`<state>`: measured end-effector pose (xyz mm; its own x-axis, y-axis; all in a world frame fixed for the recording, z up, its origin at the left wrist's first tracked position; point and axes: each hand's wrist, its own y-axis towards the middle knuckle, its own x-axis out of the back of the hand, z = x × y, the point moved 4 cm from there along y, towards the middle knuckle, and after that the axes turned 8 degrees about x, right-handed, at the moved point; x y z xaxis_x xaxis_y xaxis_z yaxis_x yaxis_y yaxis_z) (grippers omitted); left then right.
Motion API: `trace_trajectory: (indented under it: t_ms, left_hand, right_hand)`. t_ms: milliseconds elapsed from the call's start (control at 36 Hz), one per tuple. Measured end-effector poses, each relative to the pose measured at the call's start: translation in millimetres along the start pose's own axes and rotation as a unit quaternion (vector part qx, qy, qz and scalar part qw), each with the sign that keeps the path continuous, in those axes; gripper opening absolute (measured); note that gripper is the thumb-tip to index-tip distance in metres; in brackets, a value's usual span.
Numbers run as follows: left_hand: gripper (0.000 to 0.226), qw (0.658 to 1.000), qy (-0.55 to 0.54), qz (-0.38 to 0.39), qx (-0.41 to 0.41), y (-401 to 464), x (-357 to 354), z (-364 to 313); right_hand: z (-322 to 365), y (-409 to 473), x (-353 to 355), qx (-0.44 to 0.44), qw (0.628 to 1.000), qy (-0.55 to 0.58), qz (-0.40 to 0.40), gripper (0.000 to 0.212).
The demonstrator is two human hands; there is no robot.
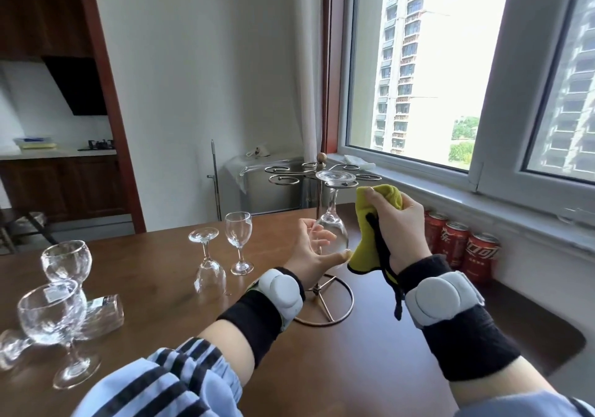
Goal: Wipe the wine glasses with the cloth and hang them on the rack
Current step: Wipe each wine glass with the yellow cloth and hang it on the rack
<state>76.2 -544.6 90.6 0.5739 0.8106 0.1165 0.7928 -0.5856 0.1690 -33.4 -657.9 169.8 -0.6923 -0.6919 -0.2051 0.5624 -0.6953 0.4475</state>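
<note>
Overhead, 1 wine glass (333,223) hangs upside down from the wire rack (322,175), its foot caught in a loop at the top. The left hand (314,249) sits beside the bowl with fingers spread and relaxed, thumb reaching under the rim; whether it touches the glass I cannot tell. The right hand (399,220) grips the yellow cloth (370,233) in a closed fist just right of the bowl. On the wooden table (161,287) 4 more glasses wait: 1 upright glass (239,242), 1 inverted glass (207,265), and 2 round-bowled glasses (58,294) at the left. Red cans (460,249) line the wall under the window.
</note>
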Motion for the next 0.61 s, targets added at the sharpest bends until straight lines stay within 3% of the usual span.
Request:
trace_trajectory:
  t_ms: [83, 250, 417, 472, 611]
  left_hand:
    - [0.075, 1.0, 0.002, -0.013, 0.001, -1.5, 1.9, 1.2]
    - [0.086, 1.0, 0.017, 0.005, 0.018, -2.9, 2.2, 0.0]
    - [0.116, 0.998, 0.032, 0.041, 0.043, -5.3, 13.7, 0.6]
    - [0.12, 0.995, 0.051, 0.055, 0.061, -6.8, 25.3, 1.6]
    - [0.121, 0.999, -0.013, -0.037, 0.031, -7.8, 61.7, -24.3]
  right_hand:
    - [2.0, 0.1, -0.6, 0.015, 1.0, -0.01, -0.007, 0.015]
    - [7.2, -4.6, -9.0, 0.06, 0.997, -0.042, 0.036, 0.047]
    - [7.8, -3.5, -16.5, 0.097, 0.991, -0.078, 0.056, 0.023]
    - [6.1, -1.8, -19.1, 0.105, 0.988, -0.092, 0.067, 0.032]
    - [4.2, 1.9, -23.4, 0.126, 0.981, -0.133, 0.069, 0.05]
